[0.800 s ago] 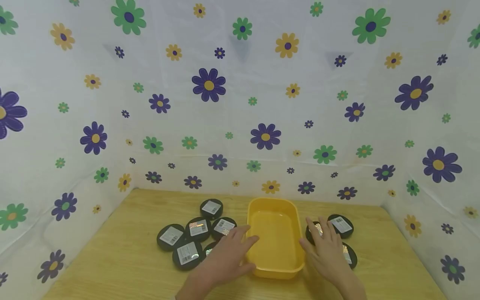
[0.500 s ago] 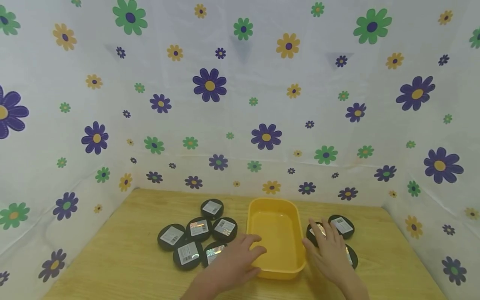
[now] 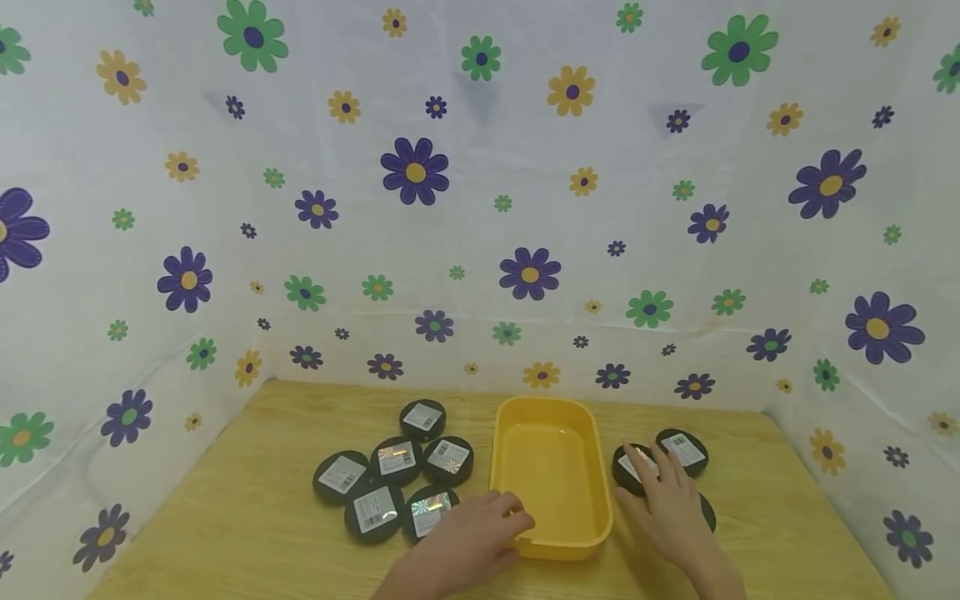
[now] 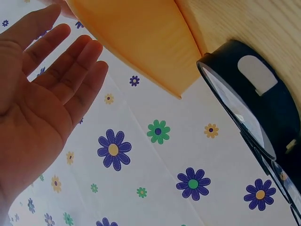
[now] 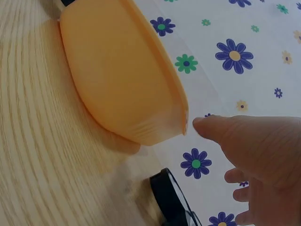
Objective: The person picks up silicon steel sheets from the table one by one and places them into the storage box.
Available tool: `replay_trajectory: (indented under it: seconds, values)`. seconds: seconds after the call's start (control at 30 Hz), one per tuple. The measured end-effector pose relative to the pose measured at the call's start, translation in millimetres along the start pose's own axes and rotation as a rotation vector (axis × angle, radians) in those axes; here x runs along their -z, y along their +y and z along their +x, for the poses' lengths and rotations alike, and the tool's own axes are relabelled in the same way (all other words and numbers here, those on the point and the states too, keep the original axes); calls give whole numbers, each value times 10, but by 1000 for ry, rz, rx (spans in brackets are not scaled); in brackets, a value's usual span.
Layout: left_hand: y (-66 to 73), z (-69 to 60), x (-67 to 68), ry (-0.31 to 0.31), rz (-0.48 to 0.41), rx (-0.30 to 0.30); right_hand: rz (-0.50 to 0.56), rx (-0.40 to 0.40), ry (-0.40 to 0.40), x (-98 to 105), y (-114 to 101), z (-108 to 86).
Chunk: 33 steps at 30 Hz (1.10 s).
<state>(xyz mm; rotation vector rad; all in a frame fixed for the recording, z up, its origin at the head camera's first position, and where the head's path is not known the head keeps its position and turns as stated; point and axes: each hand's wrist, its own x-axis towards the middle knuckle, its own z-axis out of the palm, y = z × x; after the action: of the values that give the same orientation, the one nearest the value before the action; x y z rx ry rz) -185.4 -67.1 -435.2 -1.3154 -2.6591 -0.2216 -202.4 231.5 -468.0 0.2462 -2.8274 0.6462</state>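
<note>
A yellow tray [image 3: 551, 483] stands on the wooden table with nothing in it. My left hand [image 3: 468, 537] is over its near left corner, fingers loosely bent and holding nothing; in the left wrist view the same hand [image 4: 51, 84] has its palm bare beside the tray [image 4: 141, 42]. To the tray's right, my right hand [image 3: 671, 521] hovers by a black round tin [image 3: 628, 471], fingers spread. In the right wrist view that hand [image 5: 258, 165] has its thumb near the tray's [image 5: 117, 70] rim; whether it touches is unclear.
Several black round tins with pale labels lie left of the tray, one [image 3: 422, 418] farthest back. Right of it, another tin [image 3: 682, 451] lies behind the right hand, and one [image 3: 707, 512] is partly hidden by it. Flowered cloth [image 3: 480, 225] stands behind the table.
My left hand has moved right and nearer to me, from the tray's left side to its near left corner, uncovering a tin. My right hand has shifted slightly right and nearer.
</note>
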Motion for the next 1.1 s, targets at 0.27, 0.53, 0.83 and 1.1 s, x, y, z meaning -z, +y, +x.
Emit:
replay_trajectory:
  seconds: [0.27, 0.53, 0.83, 1.1]
  values:
    - [22, 19, -99, 63, 48, -53, -28, -17, 22, -43, 201, -21]
    - [52, 33, -161, 64, 109, -63, -52, -47, 34, 5, 365, -41]
    - [57, 45, -169, 48, 127, -40, -38, -79, 1, 85, 392, -60]
    - [17, 42, -196, 60, 100, -45, -28, -93, 11, 103, 450, -64]
